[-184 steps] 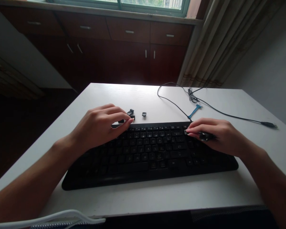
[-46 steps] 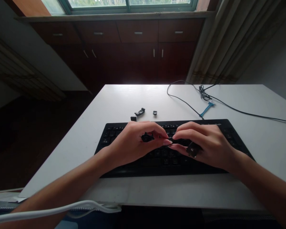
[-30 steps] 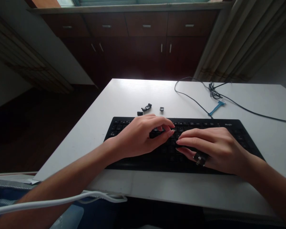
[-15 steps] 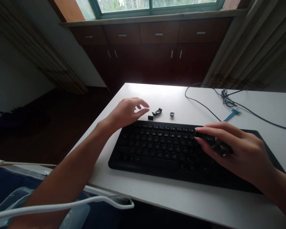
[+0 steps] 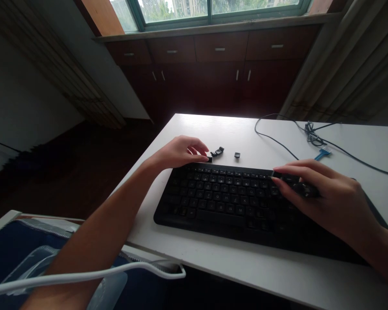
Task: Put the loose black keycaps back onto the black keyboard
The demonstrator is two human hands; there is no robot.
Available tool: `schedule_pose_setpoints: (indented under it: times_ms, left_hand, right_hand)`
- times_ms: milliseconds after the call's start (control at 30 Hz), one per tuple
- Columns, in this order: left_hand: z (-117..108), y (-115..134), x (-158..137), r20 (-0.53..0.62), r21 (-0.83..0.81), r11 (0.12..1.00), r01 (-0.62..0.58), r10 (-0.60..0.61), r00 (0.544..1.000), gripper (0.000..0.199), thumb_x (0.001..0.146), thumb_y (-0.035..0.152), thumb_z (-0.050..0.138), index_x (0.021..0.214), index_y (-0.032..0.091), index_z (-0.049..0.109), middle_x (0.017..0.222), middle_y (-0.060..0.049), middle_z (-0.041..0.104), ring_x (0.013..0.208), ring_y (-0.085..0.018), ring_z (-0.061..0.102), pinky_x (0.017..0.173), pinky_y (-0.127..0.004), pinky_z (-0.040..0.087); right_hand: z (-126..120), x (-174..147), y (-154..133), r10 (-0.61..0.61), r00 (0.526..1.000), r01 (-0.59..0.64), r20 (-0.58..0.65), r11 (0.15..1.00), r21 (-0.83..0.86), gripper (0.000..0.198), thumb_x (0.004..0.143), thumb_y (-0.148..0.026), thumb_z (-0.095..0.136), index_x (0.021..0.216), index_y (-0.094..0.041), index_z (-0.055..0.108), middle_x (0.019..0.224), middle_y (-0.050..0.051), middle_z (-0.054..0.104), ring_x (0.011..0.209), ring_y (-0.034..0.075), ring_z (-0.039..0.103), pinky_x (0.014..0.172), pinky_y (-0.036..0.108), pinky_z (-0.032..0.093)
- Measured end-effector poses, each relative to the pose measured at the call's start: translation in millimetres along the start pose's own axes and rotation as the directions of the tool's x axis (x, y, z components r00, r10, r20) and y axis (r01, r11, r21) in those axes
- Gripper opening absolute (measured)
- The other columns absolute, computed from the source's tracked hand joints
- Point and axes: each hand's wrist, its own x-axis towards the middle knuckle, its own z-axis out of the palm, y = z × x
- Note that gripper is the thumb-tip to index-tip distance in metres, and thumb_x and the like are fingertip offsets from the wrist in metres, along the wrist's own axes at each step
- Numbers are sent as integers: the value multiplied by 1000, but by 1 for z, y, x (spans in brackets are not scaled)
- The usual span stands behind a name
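Note:
On the white table lies a black keyboard [image 5: 220, 217]. My left hand [image 5: 184, 151] is at its far edge, thumb and fingertips closed about a small black keycap [image 5: 210, 159] that they partly hide. Just beyond those fingertips are several more loose keycaps [image 5: 218, 151], and a single keycap [image 5: 237, 155] lies apart to the right. Over the keyboard's right part, my right hand [image 5: 326, 189] pinches a dark keycap [image 5: 276, 174] between thumb and index finger. A dark lumpy piece [image 5: 305, 189] shows under its curled fingers; I cannot make out its kind.
A black cable [image 5: 313, 133] is bundled at the back right, beside a blue tool [image 5: 323, 153]. At the lower left, a white bar [image 5: 84, 277] crosses near a dark blue bag [image 5: 6, 241]. Wooden cabinets [image 5: 194, 86] stand under the window.
My left hand has moved right and slightly closed, its fingertips reaching the nearest keycap. My right hand still pinches its keycap over the keyboard. The view has shifted slightly.

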Motion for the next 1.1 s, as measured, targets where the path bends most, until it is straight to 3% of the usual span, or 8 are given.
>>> schedule_pose_setpoints:
  times_ms: [233, 400, 700, 1100]
  left_hand:
    - [8, 2, 3, -55, 28, 999, -22, 24, 998, 45, 78, 55, 82, 103, 18, 77, 95, -7, 79, 84, -19, 72, 79, -31, 57]
    - [15, 4, 5, -150, 75, 996, -57, 68, 986, 48, 92, 64, 62, 108, 20, 77, 107, -7, 77, 92, -20, 71, 81, -31, 56]
    - [19, 4, 6, -90, 75, 996, -44, 51, 995, 54, 97, 67, 51, 109, 22, 78, 106, -6, 78, 90, -19, 71, 78, -27, 54]
    - [18, 0, 7, -119, 24, 1000, -16, 19, 993, 51, 96, 63, 56, 107, 19, 79, 105, -8, 79, 89, -20, 72, 76, -28, 56]
  right_hand:
    - [-3, -1, 25, 80, 997, -79, 0, 993, -90, 19, 93, -33, 71, 110, -25, 74, 107, 6, 75, 84, 27, 73, 73, 44, 58]
    - [-2, -2, 41, 121, 992, -117, 29, 987, -110, 18, 93, -35, 70, 109, -26, 73, 109, 6, 76, 89, 30, 74, 75, 45, 58]
    - [-1, -3, 41, 182, 979, -172, 94, 979, -106, 18, 94, -35, 69, 108, -26, 75, 108, 4, 77, 86, 28, 74, 77, 44, 59]
    - [-1, -5, 44, 166, 981, -154, 99, 981, -119, 19, 94, -38, 68, 109, -27, 74, 108, 5, 77, 81, 27, 73, 72, 43, 58]
